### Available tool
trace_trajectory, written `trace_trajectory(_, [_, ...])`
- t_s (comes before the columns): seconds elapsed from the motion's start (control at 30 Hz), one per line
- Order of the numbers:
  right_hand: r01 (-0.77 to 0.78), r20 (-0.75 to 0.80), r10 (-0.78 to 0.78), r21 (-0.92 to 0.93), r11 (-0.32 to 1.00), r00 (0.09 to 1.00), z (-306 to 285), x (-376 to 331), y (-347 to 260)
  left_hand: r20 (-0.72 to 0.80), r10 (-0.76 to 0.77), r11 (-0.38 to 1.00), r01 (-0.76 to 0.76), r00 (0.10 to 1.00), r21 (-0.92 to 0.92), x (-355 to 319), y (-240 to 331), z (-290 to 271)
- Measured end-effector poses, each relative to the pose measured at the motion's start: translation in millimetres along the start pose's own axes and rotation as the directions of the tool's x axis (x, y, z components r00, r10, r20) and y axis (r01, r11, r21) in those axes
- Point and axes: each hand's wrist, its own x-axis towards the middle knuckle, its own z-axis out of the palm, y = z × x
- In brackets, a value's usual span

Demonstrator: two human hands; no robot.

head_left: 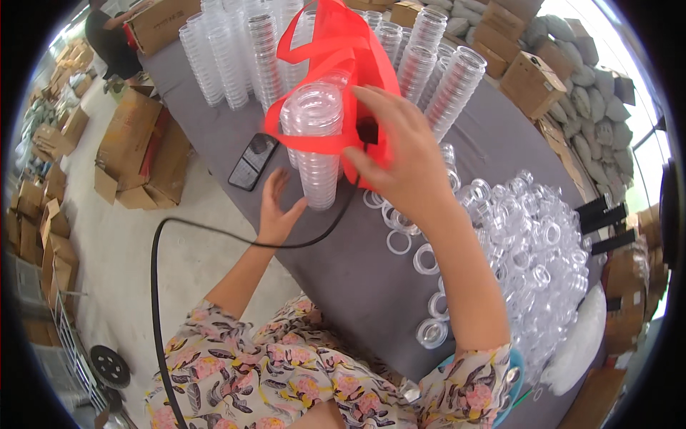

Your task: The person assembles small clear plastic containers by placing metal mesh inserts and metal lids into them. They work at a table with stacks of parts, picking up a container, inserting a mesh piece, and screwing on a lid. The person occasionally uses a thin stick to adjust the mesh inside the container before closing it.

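Observation:
A tall stack of clear round plastic containers stands tilted in front of me, with the red strap of a red bag looped across it. My left hand is beside the lower end of this stack, its fingers apart and nothing in them. At the bag's right side, my right hand has thumb and fingers spread, next to the strap and a small dark patch I cannot make out. A black cable runs past my left wrist up toward the bag. Left of the stack lies a dark phone.
More stacks of clear containers line the table's far side. A big heap of loose clear round pieces covers the right of the grey tabletop. Cardboard boxes stand on the floor at left. Another person is at far left.

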Motion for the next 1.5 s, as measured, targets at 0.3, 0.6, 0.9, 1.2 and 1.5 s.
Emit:
trace_trajectory(0.3, [0.244,-0.01,-0.309,-0.588,0.771,0.951,69,13,-10,-0.03,0.309,0.951,-0.308,0.951,0.02,63,36,36])
trace_trajectory(0.6, [0.366,0.093,-0.402,-0.633,0.682,0.911,69,19,-15,-0.06,0.364,0.925,-0.368,0.93,-0.096,85,37,46])
trace_trajectory(0.9, [0.123,-0.034,-0.154,-0.447,0.886,0.987,46,36,-22,-0.12,0.435,0.897,-0.442,0.892,-0.032,88,52,47])
trace_trajectory(1.2, [-0.061,-0.03,0.054,-0.435,0.898,0.998,57,40,-26,-0.035,0.327,0.943,-0.329,0.944,-0.054,102,61,39])
trace_trajectory(1.5, [-0.492,-0.359,0.686,0.498,0.714,0.633,38,45,55,0.001,0.364,0.915,-0.357,0.931,-0.19,85,69,52])
